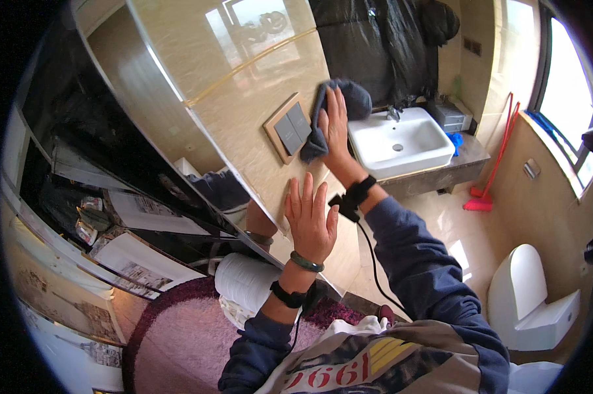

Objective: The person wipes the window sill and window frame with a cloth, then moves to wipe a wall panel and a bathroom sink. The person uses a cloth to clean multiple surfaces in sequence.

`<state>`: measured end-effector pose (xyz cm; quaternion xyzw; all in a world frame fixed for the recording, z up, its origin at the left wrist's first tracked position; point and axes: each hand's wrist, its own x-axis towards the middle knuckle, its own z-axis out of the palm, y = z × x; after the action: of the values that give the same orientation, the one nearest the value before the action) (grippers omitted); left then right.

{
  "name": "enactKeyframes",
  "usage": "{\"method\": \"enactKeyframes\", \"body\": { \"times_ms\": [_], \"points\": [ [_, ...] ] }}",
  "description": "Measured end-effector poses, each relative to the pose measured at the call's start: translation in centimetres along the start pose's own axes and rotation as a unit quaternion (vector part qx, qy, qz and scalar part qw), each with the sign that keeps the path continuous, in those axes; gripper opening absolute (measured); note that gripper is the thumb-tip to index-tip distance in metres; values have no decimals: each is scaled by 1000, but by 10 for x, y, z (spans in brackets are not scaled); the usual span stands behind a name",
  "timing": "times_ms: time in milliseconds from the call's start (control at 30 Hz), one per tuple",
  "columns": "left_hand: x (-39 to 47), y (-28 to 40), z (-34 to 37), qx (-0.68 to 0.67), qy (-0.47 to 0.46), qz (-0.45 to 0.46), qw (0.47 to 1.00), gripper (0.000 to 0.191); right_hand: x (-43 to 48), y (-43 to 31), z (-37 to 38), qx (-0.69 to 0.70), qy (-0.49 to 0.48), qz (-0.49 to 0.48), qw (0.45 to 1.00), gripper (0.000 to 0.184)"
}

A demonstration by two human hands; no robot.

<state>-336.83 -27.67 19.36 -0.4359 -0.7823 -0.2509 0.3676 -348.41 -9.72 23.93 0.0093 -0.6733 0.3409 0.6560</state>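
Note:
My right hand [334,123] presses a dark grey cloth [353,96] flat against the glossy beige wall tile [242,93], fingers pointing up. Part of the cloth bulges past the wall's edge. Just left of the cloth is a double wall switch [290,129] with a copper-coloured frame. My left hand [308,216] rests with its fingers spread on or close to the tile below the switch, and nothing is in it. A green bangle circles the left wrist, and both wrists wear black straps with cables.
Right of the wall stand a white washbasin [401,140], a red broom [500,152] and a white toilet [527,300]. A glossy black panel [143,147] borders the left. Below lie a white cylindrical roll [247,283] and a round pink rug [178,340].

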Motion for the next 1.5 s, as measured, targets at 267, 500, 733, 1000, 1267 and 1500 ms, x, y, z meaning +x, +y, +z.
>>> {"method": "enactKeyframes", "body": {
  "times_ms": [267,500,733,1000,1267,1500],
  "points": [
    [-2,-7,26,31,-8,6,999,44,-2,10,-2,73,-19,184,980,50],
    [-21,-14,39,46,-66,28,996,44,-138,68,-3,21,46,284,957,46],
    [-41,-23,60,45,-112,55,991,45,-219,67,8,-40,56,334,940,58],
    [-60,-29,45,83,-152,40,984,56,-199,-9,-2,15,-3,199,980,62],
    [-94,-39,47,63,-184,24,981,57,-263,33,15,-23,51,335,940,61],
    [-113,-31,14,27,-141,25,989,60,-274,-71,4,11,-8,198,980,63]
  ]
}}
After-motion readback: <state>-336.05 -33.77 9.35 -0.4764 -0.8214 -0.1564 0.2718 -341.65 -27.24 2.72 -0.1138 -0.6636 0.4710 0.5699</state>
